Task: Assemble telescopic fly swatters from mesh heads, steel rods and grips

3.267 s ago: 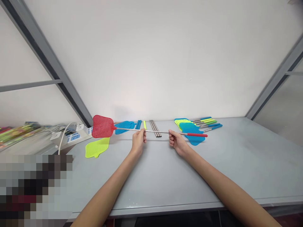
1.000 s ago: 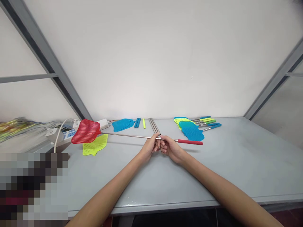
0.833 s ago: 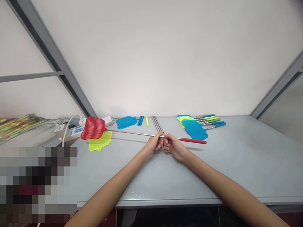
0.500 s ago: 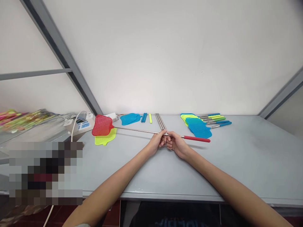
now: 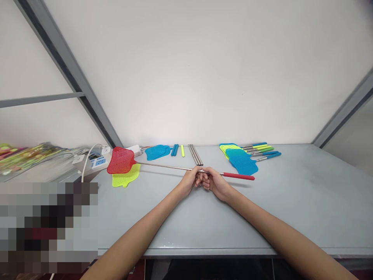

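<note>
My left hand (image 5: pixel 192 179) and my right hand (image 5: pixel 215 182) meet at the middle of a red fly swatter (image 5: pixel 121 160), both closed round its thin metal rod. The red head points left, over a yellow-green swatter head (image 5: pixel 126 177) on the table; the red grip sticks out to the right of my right hand. Just beyond my hands lie several bare metal rods (image 5: pixel 196 154). Left of these are a yellow grip (image 5: pixel 182 151), two blue grips (image 5: pixel 175 150) and blue swatter heads (image 5: pixel 157 152).
A stack of swatters with blue and yellow heads (image 5: pixel 243 162) lies right of centre on the grey table (image 5: pixel 305 202). White power strips (image 5: pixel 100 161) with a cable stand at the left. Colourful bagged goods (image 5: pixel 32 157) lie beyond them. A pixelated patch covers the lower left.
The whole view has shifted slightly, so things appear lower and a little further left. Both hands keep their hold on the red swatter's rod.
</note>
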### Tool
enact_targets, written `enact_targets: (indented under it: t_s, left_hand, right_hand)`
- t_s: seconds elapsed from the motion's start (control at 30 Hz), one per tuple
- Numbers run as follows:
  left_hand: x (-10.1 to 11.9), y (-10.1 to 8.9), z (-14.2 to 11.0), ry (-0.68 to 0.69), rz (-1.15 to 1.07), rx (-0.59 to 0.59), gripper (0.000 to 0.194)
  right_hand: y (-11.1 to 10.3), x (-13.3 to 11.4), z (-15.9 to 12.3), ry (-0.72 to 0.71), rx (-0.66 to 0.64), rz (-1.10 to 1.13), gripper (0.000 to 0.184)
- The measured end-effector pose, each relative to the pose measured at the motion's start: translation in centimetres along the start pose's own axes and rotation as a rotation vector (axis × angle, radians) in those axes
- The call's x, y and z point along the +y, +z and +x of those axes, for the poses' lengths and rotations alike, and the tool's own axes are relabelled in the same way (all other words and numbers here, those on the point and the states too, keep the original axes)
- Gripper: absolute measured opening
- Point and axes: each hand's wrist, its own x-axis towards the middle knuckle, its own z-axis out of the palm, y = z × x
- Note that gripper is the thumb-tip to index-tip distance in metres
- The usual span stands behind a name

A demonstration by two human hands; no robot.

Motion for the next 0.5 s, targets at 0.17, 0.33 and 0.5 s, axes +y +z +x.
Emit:
enact_targets:
  t_s: [0.17,0.33,0.5]
  left_hand:
    - [-0.14,-0.12,0.13,-0.009,-0.023,-0.030,0.038]
    - [-0.26,-0.12,0.20,0.002,-0.027,-0.022,0.037]
    - [-0.32,-0.12,0.22,0.004,-0.021,-0.017,0.037]
  right_hand:
    - [-0.21,0.13,0.24,0.000,-0.002,0.002,0.035]
    - [-0.20,0.01,0.26,0.002,-0.009,0.004,0.035]
    - [-0.09,-0.08,0.14,0.004,-0.015,0.007,0.034]
